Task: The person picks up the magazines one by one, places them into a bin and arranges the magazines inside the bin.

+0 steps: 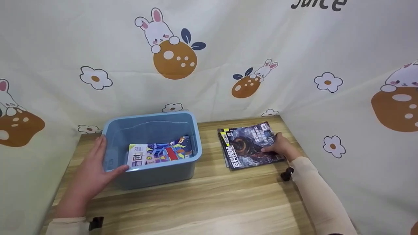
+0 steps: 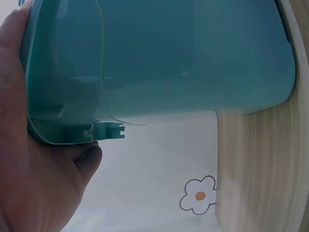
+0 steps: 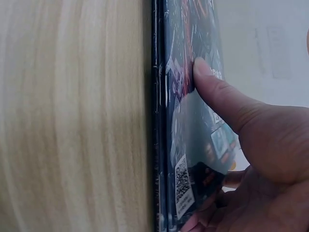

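A blue plastic storage bin (image 1: 160,174) stands on the left of the table. Inside it lies a colourful magazine (image 1: 163,153). My left hand (image 1: 93,169) holds the bin's front left corner, thumb along the front rim and fingers at the left side; in the left wrist view the bin's wall (image 2: 193,58) fills much of the picture. To the right lies a small stack of magazines (image 1: 245,143), the top one with a dark cover and white lettering. My right hand (image 1: 283,146) grips the stack's right edge, thumb (image 3: 217,92) on the cover and fingers partly hidden behind the edge.
The wood-grain table (image 1: 209,202) extends in front of the bin and the stack. A pale cloth (image 1: 209,94) printed with rabbits, oranges and flowers hangs behind and at both sides. Small black fittings (image 1: 287,174) sit at both wrists.
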Demonstrator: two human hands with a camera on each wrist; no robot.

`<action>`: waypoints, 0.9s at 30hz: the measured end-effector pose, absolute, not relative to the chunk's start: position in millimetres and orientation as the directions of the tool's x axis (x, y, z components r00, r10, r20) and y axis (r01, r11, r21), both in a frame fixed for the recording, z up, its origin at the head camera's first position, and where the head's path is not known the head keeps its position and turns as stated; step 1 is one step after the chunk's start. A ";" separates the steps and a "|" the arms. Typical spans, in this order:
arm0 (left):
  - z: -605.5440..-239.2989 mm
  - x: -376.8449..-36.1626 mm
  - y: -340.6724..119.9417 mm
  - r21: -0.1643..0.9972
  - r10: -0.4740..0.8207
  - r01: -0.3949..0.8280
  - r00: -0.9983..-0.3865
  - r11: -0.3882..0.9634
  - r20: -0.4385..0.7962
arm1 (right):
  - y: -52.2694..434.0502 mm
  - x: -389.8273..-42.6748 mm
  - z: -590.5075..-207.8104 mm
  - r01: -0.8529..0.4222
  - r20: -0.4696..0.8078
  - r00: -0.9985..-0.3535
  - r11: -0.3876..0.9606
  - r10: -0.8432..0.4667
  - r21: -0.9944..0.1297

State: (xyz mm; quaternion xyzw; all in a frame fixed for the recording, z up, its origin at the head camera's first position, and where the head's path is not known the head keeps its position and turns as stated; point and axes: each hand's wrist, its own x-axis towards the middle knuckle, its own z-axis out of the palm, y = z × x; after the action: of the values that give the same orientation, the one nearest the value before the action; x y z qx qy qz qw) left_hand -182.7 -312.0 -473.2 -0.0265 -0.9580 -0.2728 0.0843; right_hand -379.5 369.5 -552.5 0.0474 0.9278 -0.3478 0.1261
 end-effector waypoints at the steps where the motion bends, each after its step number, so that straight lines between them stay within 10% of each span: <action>1: -473.0 -183.1 -312.0 0.521 0.010 0.107 -0.983 0.847 0.184 | 370.7 -378.7 -553.0 0.160 -0.249 -0.968 0.751 -0.007 -0.640; 27: -473.7 -185.1 -313.1 0.525 0.017 0.116 -0.982 0.843 0.189 | 376.9 -366.1 -544.6 0.032 -0.051 -0.999 0.738 -0.004 -0.674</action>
State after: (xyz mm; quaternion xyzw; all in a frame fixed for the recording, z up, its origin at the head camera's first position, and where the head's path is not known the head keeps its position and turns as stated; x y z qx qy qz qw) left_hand -185.1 -313.1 -473.7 -0.0345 -0.9558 -0.2780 0.0890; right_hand -366.1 376.9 -544.6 0.0075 0.9320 -0.3616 0.0245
